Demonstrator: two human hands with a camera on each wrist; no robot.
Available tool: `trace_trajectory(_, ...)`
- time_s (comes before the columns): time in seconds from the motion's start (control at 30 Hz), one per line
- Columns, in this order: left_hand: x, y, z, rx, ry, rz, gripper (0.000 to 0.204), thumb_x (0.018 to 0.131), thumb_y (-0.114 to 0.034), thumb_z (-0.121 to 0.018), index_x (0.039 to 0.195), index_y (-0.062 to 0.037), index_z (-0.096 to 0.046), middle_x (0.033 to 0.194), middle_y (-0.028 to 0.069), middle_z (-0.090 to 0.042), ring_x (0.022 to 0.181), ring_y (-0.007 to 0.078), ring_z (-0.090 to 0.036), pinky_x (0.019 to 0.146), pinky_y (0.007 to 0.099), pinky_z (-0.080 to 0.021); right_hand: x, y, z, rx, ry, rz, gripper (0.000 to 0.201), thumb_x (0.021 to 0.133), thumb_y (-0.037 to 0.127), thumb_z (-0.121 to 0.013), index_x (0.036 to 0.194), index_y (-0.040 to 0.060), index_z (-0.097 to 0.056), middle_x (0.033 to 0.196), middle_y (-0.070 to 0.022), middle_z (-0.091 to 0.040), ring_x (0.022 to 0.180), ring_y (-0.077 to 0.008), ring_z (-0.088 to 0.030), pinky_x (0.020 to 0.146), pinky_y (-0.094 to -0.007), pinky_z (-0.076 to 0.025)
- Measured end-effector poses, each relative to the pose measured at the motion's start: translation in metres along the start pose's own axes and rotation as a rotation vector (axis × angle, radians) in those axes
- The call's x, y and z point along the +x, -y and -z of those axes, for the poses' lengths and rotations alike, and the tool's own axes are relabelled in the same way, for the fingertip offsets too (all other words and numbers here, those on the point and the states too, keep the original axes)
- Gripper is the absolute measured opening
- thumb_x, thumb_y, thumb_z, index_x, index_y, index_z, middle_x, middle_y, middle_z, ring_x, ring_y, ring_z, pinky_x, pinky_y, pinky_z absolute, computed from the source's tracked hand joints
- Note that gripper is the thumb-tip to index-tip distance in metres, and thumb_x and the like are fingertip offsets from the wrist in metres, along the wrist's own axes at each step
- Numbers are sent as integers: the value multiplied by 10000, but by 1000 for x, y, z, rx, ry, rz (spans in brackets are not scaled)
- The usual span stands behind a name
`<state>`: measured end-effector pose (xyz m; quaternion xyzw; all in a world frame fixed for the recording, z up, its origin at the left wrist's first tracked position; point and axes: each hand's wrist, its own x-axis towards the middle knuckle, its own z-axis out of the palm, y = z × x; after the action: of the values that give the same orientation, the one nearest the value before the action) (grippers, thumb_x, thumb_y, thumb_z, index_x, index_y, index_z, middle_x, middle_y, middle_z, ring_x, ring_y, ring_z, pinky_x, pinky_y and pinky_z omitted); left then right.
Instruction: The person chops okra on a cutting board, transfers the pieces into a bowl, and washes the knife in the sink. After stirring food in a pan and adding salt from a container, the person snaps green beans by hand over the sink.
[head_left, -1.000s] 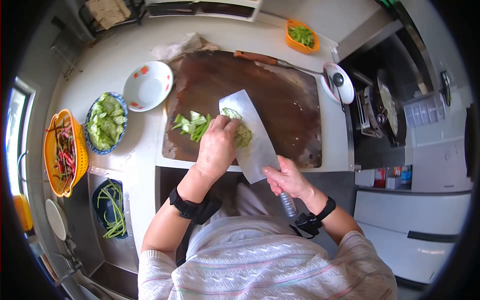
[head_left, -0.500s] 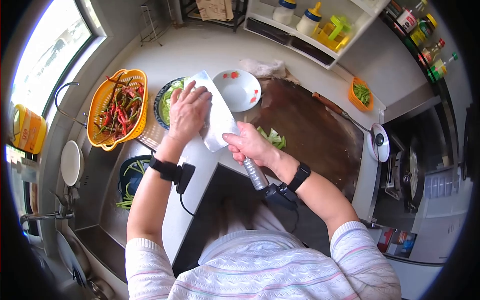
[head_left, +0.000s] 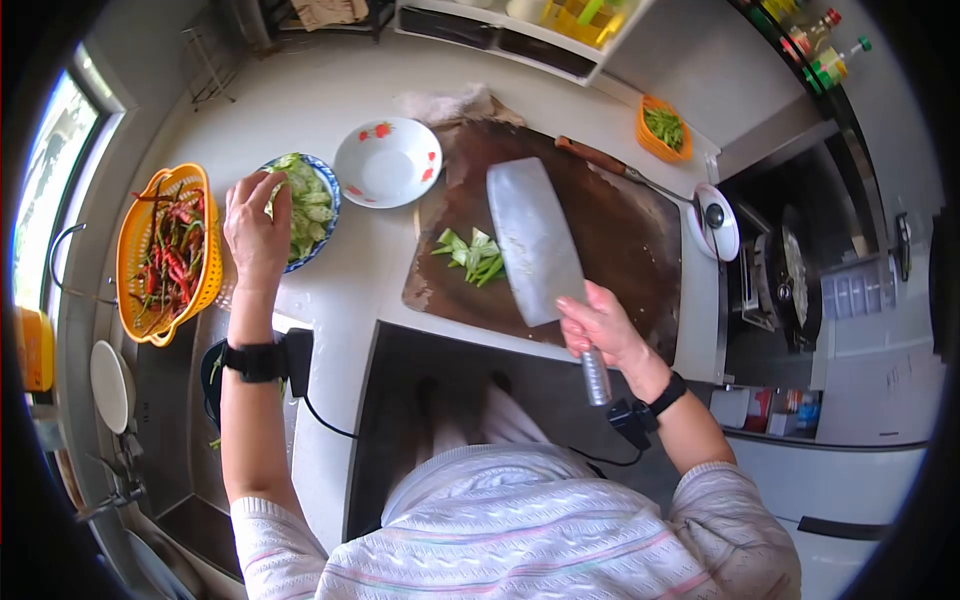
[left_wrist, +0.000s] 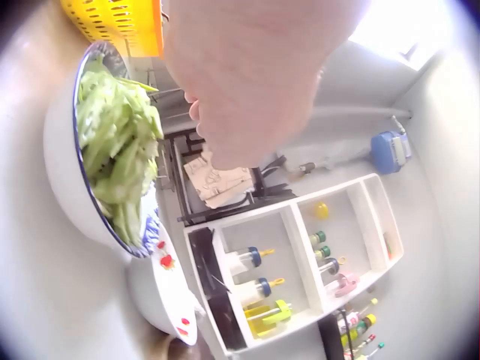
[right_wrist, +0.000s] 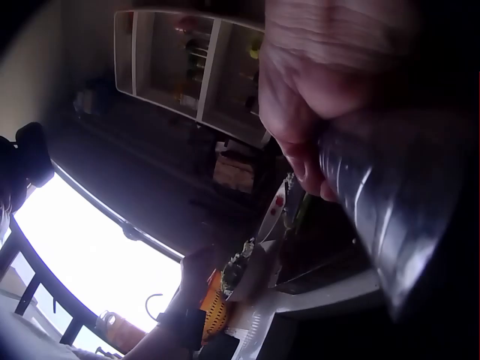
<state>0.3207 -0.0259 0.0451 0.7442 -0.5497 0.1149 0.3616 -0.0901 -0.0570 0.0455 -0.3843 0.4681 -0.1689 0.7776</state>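
Silver cleaver (head_left: 535, 240), head view: its broad blade slants over the brown board (head_left: 630, 220), just beside a small pile of cut greens (head_left: 470, 258). The right hand (head_left: 605, 325) has its fingers wrapped round the handle. Well apart, the left hand (head_left: 258, 225) is raised at the near edge of a blue-rimmed bowl (head_left: 334, 200) heaped with green slices (head_left: 312, 195); its fingers are loosely bent and seem to hold nothing. A moment ago, blade and left hand were together at this bowl; now the blade is back over the board, bearing only specks. That suggests its load is in the bowl, while the small pile remains uncollected.

Left wrist view: the left hand hangs beside the heaped bowl, apart from the slices; a flowered bowl (left_wrist: 161, 289) stands just beyond.

Right wrist view, dark: curled fingers grip the ribbed metal handle (right_wrist: 382, 202).
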Motion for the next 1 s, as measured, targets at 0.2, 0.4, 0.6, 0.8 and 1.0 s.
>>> trace_trajectory(0.2, -46, -96, -27, -328, 545, -154, 480, 652, -100, -709, 1112, -54, -580, 1093, 142, -548, 1032, 312, -526, 890, 377, -445, -48, -38, 41, -13, -236, 67, 90, 923, 142, -513, 993, 108, -467, 564, 27, -403, 394, -61, -388, 371, -233, -382)
trace_trajectory(0.4, -51, -130, -55, -205, 687, -210, 690, 606, -99, -710, 1241, -12, -456, 1131, 181, -484, 1050, 342, -500, 912, 380, -433, -32, -50, 3, -39, -136, 75, 82, 930, 153, -506, 981, 111, -458, 562, 24, -399, 388, -64, -392, 362, -234, -380)
trace_trajectory(0.6, -48, -143, -57, -193, 779, -130, 624, 612, -48, -648, 1210, -10, -475, 1098, 199, -487, 1047, 366, -502, 900, 392, -436, -9, -50, -42, -33, -105, 62, 96, 931, 159, -497, 984, 96, -447, 587, 18, -410, 404, -64, -399, 369, -234, -386)
trace_trajectory(0.8, -51, -139, -59, -262, 733, -93, 491, 648, 16, -580, 1136, -18, -527, 1056, 215, -509, 991, 381, -533, 865, 406, -450, 5, -48, -58, -78, -55, 50, 109, 927, 159, -493, 999, 89, -451, 589, 16, -414, 405, -64, -404, 366, -239, -387)
trace_trajectory(1.0, -72, -133, -53, -278, 602, 8, 459, 622, 21, -588, 1076, -44, -576, 977, 207, -544, 908, 386, -556, 804, 416, -464, 8, -43, -63, -72, 49, 28, 100, 913, 141, -506, 951, 75, -441, 572, 6, -416, 386, -77, -399, 352, -244, -368)
